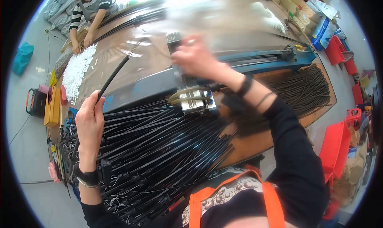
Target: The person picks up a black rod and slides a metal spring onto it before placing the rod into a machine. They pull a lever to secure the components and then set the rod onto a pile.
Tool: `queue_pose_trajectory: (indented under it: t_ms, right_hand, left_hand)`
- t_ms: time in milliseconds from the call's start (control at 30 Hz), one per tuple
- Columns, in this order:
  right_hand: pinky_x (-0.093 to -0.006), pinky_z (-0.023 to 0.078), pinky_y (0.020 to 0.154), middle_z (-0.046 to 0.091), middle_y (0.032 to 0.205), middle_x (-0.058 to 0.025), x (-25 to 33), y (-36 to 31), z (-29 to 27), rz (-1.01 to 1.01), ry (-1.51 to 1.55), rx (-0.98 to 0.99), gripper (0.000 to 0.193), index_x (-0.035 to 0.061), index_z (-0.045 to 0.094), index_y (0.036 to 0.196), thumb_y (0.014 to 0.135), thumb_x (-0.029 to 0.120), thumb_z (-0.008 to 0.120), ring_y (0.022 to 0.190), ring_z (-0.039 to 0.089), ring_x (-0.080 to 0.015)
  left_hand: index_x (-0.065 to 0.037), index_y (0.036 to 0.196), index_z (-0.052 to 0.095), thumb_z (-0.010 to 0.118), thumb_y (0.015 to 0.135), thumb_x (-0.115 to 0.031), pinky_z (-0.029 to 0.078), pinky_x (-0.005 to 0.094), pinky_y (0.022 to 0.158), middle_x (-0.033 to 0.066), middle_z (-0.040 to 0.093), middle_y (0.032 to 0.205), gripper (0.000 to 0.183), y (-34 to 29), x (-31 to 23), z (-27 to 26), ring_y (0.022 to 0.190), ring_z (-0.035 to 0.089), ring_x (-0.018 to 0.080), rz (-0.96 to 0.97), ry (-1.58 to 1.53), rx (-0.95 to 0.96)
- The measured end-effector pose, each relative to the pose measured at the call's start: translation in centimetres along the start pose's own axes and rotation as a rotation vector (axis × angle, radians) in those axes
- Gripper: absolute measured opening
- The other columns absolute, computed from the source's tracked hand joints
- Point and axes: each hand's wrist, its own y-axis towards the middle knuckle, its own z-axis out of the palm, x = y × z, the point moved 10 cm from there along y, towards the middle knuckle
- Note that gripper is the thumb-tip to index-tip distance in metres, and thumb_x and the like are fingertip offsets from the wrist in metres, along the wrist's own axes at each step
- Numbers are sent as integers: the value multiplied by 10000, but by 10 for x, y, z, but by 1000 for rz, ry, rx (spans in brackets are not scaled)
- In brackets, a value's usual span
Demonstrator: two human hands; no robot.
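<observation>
My left hand (pixel 90 118) is closed around a slim black rod (pixel 114 74), which slants up and away to the right. A thin coiled piece (pixel 134 49) shows at the rod's far end. My right hand (pixel 197 57), smeared by motion, is beside the dark metal block (pixel 174 38) of a bench fixture; whether its fingers hold anything is unclear. Just nearer to me sits a silver clamp unit (pixel 193 103) with yellowish hoses. Many long black rods (pixel 139 148) lie in a thick layer below my hands, in front of the blue-grey rail (pixel 139 86).
A heap of small white pieces (pixel 77 74) lies at the left, near a co-worker's hands (pixel 81 45). Dark thin rods (pixel 301 88) are stacked at the right. Red bins (pixel 335 148) stand beyond the table's right edge. Clear plastic film (pixel 235 32) covers the far tabletop.
</observation>
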Motion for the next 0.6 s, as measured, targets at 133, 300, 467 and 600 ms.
queue_pose_trajectory:
  t_ms: [133,300,467,600]
  right_hand:
    - [-432,327,1023,639,735,-30,-62,-75,-56,159,-61,-37,96,142,671,856,821,55,652,895,618,-231]
    - [-425,300,1068,670,823,-31,-106,-133,-90,310,-156,104,65,113,661,885,837,69,657,922,619,-239]
    - [-414,338,1035,663,830,-54,-119,-148,-98,386,-129,135,27,74,651,890,873,95,656,891,612,-245]
    - [-384,376,958,626,820,-70,-112,-141,-94,377,-70,98,34,48,624,885,890,80,632,867,570,-259]
  left_hand:
    - [-64,1106,644,632,925,-148,513,400,669,156,640,873,200,2,-5,39,780,645,342,71,62,95]
    - [-125,989,655,607,912,-179,536,422,626,117,636,810,105,47,-65,105,756,658,321,307,-160,99]
    - [-48,929,583,569,935,-166,519,456,664,152,637,827,119,63,-71,160,773,631,375,247,-150,211]
    - [-57,896,576,591,936,-215,515,448,685,145,628,811,163,59,-61,158,781,630,364,180,-202,217]
